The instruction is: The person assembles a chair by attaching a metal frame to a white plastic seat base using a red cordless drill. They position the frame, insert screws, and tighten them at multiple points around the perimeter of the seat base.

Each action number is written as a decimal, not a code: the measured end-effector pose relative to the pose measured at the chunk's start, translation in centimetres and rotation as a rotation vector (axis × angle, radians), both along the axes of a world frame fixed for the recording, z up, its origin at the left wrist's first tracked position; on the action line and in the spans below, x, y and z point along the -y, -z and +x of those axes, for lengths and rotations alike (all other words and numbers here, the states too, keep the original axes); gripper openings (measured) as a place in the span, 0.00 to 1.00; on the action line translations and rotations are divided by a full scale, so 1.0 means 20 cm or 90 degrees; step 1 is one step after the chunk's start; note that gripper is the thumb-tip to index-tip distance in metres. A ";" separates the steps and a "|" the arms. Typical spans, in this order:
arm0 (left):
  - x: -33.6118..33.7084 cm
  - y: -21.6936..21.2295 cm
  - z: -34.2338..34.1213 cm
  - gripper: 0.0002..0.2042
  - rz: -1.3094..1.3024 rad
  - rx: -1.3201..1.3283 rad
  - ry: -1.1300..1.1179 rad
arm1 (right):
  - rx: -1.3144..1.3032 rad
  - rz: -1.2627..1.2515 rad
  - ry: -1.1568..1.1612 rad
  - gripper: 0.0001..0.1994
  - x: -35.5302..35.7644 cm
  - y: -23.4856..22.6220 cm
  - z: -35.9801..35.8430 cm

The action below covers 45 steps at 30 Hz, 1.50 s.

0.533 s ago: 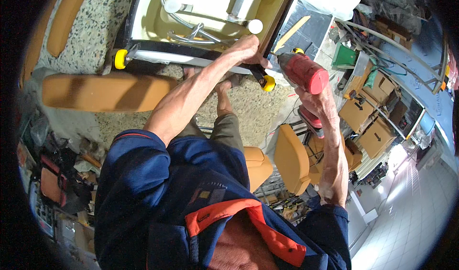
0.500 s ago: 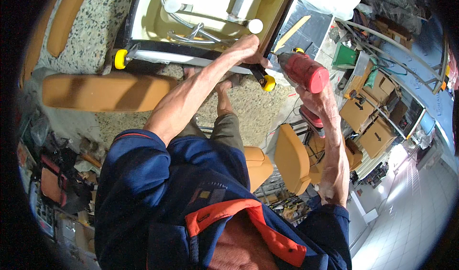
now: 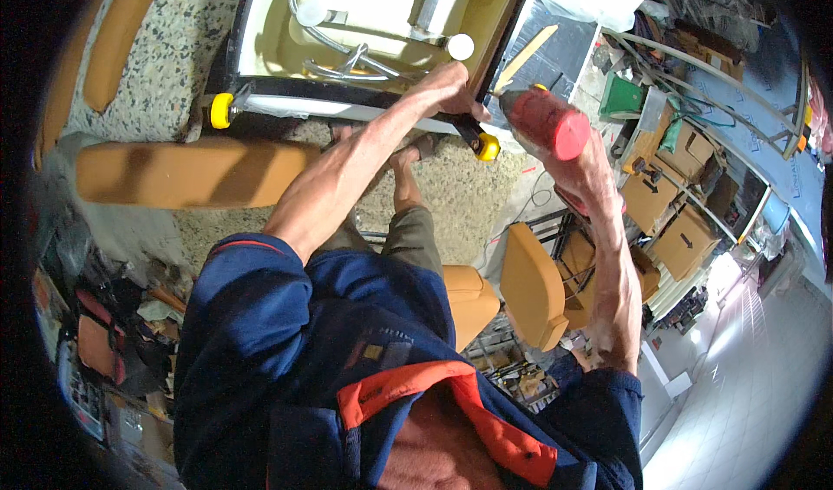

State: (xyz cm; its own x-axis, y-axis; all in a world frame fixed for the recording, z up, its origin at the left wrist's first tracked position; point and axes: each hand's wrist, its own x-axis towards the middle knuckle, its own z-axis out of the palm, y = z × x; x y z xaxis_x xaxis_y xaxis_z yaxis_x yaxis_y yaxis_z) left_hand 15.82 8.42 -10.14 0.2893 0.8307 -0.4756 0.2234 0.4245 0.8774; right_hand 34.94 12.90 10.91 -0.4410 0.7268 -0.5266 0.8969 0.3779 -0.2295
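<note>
1. The right hand (image 3: 586, 173) of a person in a navy shirt was closed around a red power drill (image 3: 542, 124).
2. The drill was just beyond the right corner of an open, cream-lined box (image 3: 299, 87) with a black rim, its nose directed toward that corner.
3. The left hand (image 3: 447, 87) lay at the same corner, fingers partly curled and thumb extended toward the drill; whether it pinched anything could not be seen.
4. A yellow wheel (image 3: 488, 147) sat just below the left thumb, and a second wheel (image 3: 222, 110) stood at the box's other near corner.
5. Inside the box lay a looped grey hose (image 3: 351, 56); a tan cushion (image 3: 191, 173) was beside the left forearm.
</note>
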 end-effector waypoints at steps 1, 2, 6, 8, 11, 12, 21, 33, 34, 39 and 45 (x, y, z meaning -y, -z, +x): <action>0.02 0.02 -0.01 0.25 -0.021 -0.023 0.015 | -0.013 -0.003 -0.005 0.16 0.01 0.01 -0.01; 0.05 0.04 -0.03 0.24 -0.043 -0.047 0.030 | -0.027 -0.006 -0.009 0.15 0.03 0.03 -0.02; 0.04 -0.02 -0.07 0.21 -0.108 0.004 -0.004 | -0.059 -0.003 -0.031 0.14 0.00 0.11 0.02; 0.01 -0.07 -0.04 0.20 -0.119 0.017 0.009 | -0.056 -0.058 0.032 0.14 -0.02 0.05 0.02; 0.10 -0.14 0.00 0.16 0.131 -0.140 -0.133 | -0.015 -0.084 0.062 0.14 -0.03 0.11 0.05; 0.09 -0.16 0.00 0.12 0.163 -0.101 -0.187 | -0.046 -0.068 0.065 0.16 -0.03 0.10 0.07; -0.09 -1.01 0.09 0.17 0.468 -0.261 -0.101 | -0.437 -0.338 0.463 0.11 0.20 0.07 0.58; -0.17 -0.34 1.71 0.10 0.258 -0.011 0.032 | -0.992 -0.374 1.150 0.11 1.48 0.47 1.18; -0.22 -0.21 1.83 0.11 0.332 -0.041 0.136 | -1.028 -0.364 1.176 0.11 1.53 0.49 1.21; -0.46 0.40 2.25 0.11 0.354 -0.336 0.592 | -0.976 -0.346 1.448 0.11 1.71 0.50 1.31; -0.57 1.40 2.27 0.12 0.539 -0.397 0.854 | -1.244 -0.251 1.289 0.07 2.07 0.74 1.29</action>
State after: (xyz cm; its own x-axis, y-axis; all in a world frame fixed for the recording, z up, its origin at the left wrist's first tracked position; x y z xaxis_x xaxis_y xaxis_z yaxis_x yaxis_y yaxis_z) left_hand 61.18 19.86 -38.22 0.8996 0.2386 -0.3657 0.3808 -0.8386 0.3895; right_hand 60.69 -28.44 -3.85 0.2134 0.6360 -0.7416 -0.9050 -0.1573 -0.3953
